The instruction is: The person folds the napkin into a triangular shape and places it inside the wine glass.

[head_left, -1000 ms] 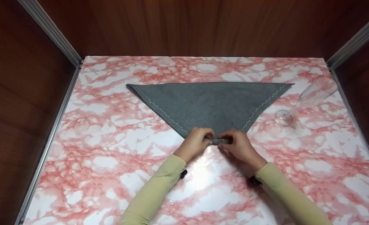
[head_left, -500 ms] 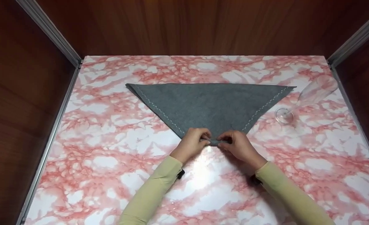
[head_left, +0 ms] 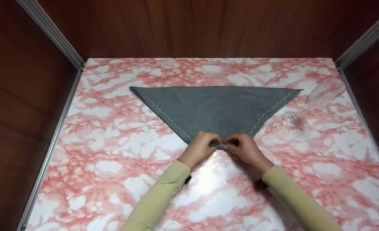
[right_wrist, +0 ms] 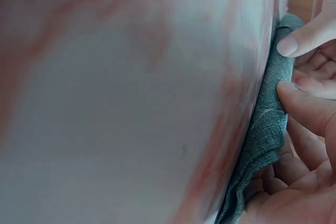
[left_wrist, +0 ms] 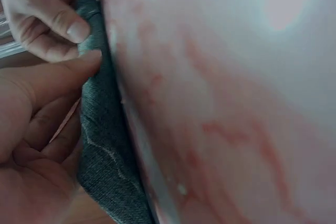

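Observation:
A grey cloth [head_left: 215, 109] with white stitching along two sides lies on the table, folded to a triangle whose long edge faces the back wall. Its near tip is rolled into a short tight roll [left_wrist: 97, 87]. My left hand [head_left: 200, 147] pinches the left part of this roll between thumb and fingers. Close beside it, my right hand [head_left: 245, 149] pinches the right part. Both thumbs press on the near side of the roll [right_wrist: 270, 98] in the wrist views, with the fingers curled behind it.
A clear stemmed glass [head_left: 324, 94] lies to the right of the cloth, its round foot towards me. The table [head_left: 112, 179] has a red and white marbled top. Brown wooden panels [head_left: 208, 29] enclose it at the back and both sides.
Both hands stay at the near tip of the cloth, with small finger shifts along the roll. The cloth's top right corner has dropped slightly towards me.

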A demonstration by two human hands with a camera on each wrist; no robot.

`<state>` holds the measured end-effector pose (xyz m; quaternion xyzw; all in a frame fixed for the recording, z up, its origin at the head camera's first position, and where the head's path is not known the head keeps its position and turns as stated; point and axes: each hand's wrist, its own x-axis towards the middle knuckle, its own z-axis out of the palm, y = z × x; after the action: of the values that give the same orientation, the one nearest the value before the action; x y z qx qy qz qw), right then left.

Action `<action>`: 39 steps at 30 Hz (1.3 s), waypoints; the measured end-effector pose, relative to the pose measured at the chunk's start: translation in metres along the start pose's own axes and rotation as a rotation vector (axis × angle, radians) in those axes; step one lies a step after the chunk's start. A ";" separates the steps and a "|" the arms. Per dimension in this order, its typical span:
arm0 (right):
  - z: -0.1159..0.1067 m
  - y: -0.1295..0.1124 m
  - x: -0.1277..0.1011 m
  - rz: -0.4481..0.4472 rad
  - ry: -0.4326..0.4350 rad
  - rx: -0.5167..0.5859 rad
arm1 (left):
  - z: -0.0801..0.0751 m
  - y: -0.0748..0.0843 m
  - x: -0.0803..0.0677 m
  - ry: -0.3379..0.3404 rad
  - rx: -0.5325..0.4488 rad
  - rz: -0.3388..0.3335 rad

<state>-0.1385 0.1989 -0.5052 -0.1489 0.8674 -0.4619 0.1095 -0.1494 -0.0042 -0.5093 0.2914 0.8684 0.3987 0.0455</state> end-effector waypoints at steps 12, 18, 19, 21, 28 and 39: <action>-0.004 0.001 0.001 0.042 0.025 -0.028 | 0.000 -0.003 0.000 0.028 0.017 -0.119; -0.001 -0.002 -0.002 0.000 0.078 -0.070 | -0.001 -0.004 0.002 0.034 0.025 -0.115; -0.001 -0.002 -0.003 -0.013 0.085 -0.077 | -0.001 -0.004 0.002 0.034 0.021 -0.117; 0.000 -0.003 -0.004 -0.035 0.089 -0.088 | -0.002 -0.004 0.002 0.033 0.012 -0.121; -0.001 -0.002 -0.001 -0.044 0.079 -0.125 | -0.001 -0.007 0.003 0.055 -0.061 -0.158; -0.005 0.003 0.004 0.010 0.054 -0.058 | -0.004 -0.006 0.007 0.033 -0.139 -0.167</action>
<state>-0.1445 0.2030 -0.5055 -0.1352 0.8839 -0.4397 0.0839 -0.1596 -0.0064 -0.5100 0.2076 0.8606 0.4573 0.0845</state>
